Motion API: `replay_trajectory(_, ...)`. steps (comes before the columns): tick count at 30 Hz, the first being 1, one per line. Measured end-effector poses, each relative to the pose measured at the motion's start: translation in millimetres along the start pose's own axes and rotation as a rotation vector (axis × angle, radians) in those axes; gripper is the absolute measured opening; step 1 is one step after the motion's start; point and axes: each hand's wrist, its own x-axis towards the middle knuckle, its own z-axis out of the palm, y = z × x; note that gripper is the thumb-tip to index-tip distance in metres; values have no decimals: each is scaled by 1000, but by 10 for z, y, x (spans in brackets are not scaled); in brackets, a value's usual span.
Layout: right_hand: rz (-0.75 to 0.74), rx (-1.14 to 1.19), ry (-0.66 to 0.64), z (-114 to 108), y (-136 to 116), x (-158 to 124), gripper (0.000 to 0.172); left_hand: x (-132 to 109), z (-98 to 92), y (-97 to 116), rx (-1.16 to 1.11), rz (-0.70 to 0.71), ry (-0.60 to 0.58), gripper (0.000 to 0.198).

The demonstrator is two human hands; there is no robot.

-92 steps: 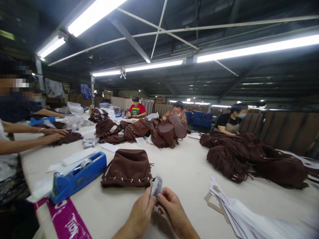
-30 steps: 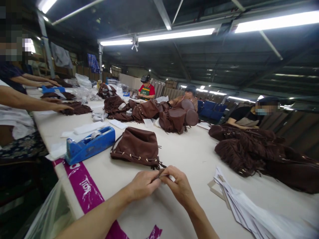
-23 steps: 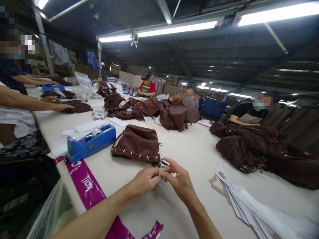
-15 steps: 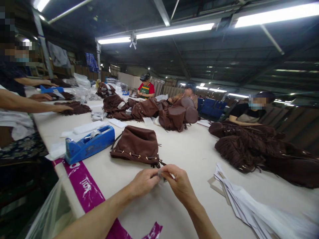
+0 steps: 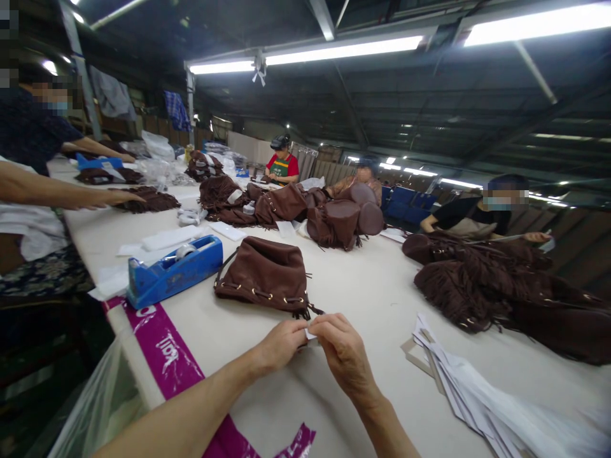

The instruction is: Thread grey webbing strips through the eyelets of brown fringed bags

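Observation:
My left hand [image 5: 280, 345] and my right hand [image 5: 342, 351] meet just in front of a brown drawstring bag [image 5: 267, 270]. Both are closed, fingertips pinching a small white piece [image 5: 310, 333] that looks like paper or film; most of it is hidden. The bag lies on its side on the white table [image 5: 356, 296], its mouth with gold eyelets towards me. From its near right corner a dark cord [image 5: 316, 310] runs to my right fingertips; whether they touch it I cannot tell. Left of the bag stands a blue tape dispenser [image 5: 176, 270].
Purple printed tape [image 5: 167, 350] runs along the left table edge. White paper strips [image 5: 451, 375] lie to the right, near a heap of brown fringed bags [image 5: 482, 280]. More bags [image 5: 334, 222] are piled beyond. Co-workers sit around, one person's hand [image 5: 109, 198] on brown pieces at left.
The white piece between my fingertips shows more clearly, and my right fingers have curled over. At right, a co-worker's hand has come up holding something pale. The view has shifted slightly.

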Motion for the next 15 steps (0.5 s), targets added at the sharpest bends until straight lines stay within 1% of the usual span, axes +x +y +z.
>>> replay_trajectory(2,10,34,-21,-11,9,5,22,-4,3,6,15,-14,1,25)
replay_trajectory(4,31,61,-44,-29,18,12,20,-10,0,3,69,10,2,25)
replay_trajectory(8,137,129,-109,-78,35,27,14,-44,-10,4,256,76,29,30)
replay_trajectory(11,198,152,-150,-84,46,21,12,-81,-9,25,367,69,38,30)
replay_trajectory(15,219,103,-89,-21,46,-13,15,-89,-13,24,413,68,39,28)
